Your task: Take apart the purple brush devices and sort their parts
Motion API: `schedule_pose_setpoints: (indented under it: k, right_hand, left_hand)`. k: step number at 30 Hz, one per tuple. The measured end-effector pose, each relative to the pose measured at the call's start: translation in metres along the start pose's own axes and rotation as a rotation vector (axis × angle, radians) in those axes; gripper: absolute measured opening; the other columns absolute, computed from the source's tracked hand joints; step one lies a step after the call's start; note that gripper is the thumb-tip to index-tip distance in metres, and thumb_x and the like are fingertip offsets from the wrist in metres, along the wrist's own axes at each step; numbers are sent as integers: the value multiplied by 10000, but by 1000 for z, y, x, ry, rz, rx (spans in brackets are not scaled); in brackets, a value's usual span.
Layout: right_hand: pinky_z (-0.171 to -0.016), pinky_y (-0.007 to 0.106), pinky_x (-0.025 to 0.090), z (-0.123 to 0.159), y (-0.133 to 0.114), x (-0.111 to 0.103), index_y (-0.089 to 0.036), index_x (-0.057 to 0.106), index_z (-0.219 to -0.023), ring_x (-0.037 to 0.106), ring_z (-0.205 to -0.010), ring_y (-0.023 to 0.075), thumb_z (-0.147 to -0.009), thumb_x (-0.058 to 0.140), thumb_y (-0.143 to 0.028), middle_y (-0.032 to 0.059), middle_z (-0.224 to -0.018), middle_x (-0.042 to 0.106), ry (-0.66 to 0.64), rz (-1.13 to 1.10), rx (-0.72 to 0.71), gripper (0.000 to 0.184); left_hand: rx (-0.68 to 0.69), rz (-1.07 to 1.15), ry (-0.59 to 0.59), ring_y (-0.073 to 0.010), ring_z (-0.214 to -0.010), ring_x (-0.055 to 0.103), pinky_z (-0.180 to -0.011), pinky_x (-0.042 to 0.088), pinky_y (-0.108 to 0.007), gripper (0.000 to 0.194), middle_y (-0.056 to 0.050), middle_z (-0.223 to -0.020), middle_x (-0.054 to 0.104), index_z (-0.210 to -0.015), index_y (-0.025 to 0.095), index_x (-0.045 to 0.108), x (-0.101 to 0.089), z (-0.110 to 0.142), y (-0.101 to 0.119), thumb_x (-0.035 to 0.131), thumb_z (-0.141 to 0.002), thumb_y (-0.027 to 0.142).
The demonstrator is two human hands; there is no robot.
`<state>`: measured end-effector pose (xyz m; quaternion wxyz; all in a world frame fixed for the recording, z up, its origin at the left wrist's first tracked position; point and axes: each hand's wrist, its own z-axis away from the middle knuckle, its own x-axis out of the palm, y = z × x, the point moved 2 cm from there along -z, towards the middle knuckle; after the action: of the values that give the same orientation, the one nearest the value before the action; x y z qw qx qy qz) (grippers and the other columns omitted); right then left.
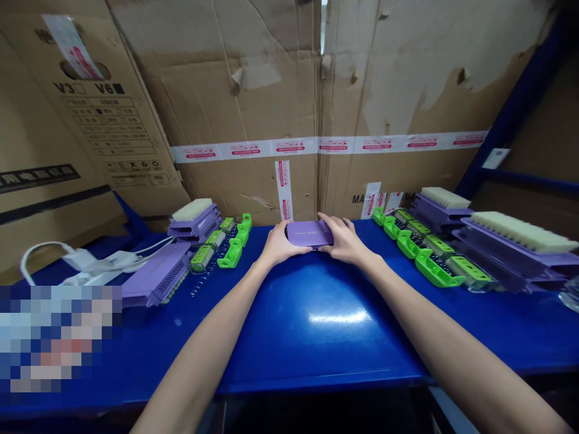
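A small purple case (pixel 309 232) lies on the blue table (pixel 316 325) near its far edge, in front of the cardboard boxes. My left hand (pixel 279 243) grips its left end and my right hand (pixel 344 240) grips its right end, fingers curled over the top. Both arms reach straight out from the near edge of the table.
Purple brush units with white bristles and green clips lie in a row at the left (pixel 199 229) and in a longer row at the right (pixel 456 247). White cables (pixel 85 260) lie at far left. Large cardboard boxes (pixel 280 102) wall off the back. A blue rack post (pixel 506 114) stands right.
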<state>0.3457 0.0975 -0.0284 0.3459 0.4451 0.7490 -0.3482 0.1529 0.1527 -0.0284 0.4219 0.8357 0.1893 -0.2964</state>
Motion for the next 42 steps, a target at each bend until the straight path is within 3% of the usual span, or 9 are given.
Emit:
schedule_pose_setpoints:
  k: [5, 11, 18, 27, 35, 42]
  right_hand:
    - [-1063, 552, 233, -1, 3, -2, -196, 283, -1455, 412, -1296, 305, -680, 717, -301, 170, -1395, 466, -5, -77, 34, 895]
    - [-1064, 549, 297, 2, 16, 6, -230, 363, -1428, 473, -1257, 295, -718, 709, -427, 130, -1337, 541, 69, -180, 87, 814]
    - [-1096, 469, 327, 4, 23, 14, -161, 407, -1405, 413, -1309, 298, -680, 747, -440, 168, -1398, 464, 140, -230, 81, 848]
    - [-989, 486, 407, 5, 25, 13, -206, 458, -1359, 507, -1163, 308, -643, 757, -482, 134, -1219, 551, 222, -216, 163, 824]
    - [-1004, 473, 395, 6, 14, 14, -184, 420, -1391, 513, -1177, 303, -653, 755, -448, 145, -1253, 546, 124, -249, 152, 852]
    - [-974, 468, 420, 3, 4, 5, -220, 465, -1362, 557, -1116, 289, -626, 768, -457, 112, -1212, 581, 72, -278, 159, 831]
  left_hand:
    - [-26, 57, -21, -278, -965, 632, -837, 495, -390, 778, -92, -1055, 675, -1096, 169, 581, -1, -2, -1, 848, -440, 492]
    - [-80, 285, -63, -233, -976, 636, -878, 490, -342, 600, -75, -1052, 687, -1072, 158, 629, -6, -2, -6, 810, -569, 430]
    - [-93, 311, -52, -250, -1102, 579, -970, 436, -376, 839, -116, -1210, 608, -1280, 158, 480, -1, -3, -24, 823, -562, 425]
    - [41, 104, 34, -264, -1192, 511, -1014, 398, -405, 764, -116, -1290, 536, -1311, 199, 453, -3, -1, -29, 774, -652, 416]
    - [454, -489, 51, -345, -1339, 347, -1095, 231, -542, 768, -205, -1419, 403, -1359, 177, 425, 5, 8, -12, 718, -720, 484]
    - [533, -427, -7, -274, -1262, 463, -1054, 301, -467, 565, -141, -1345, 537, -1285, 192, 518, 4, 3, -16, 702, -775, 351]
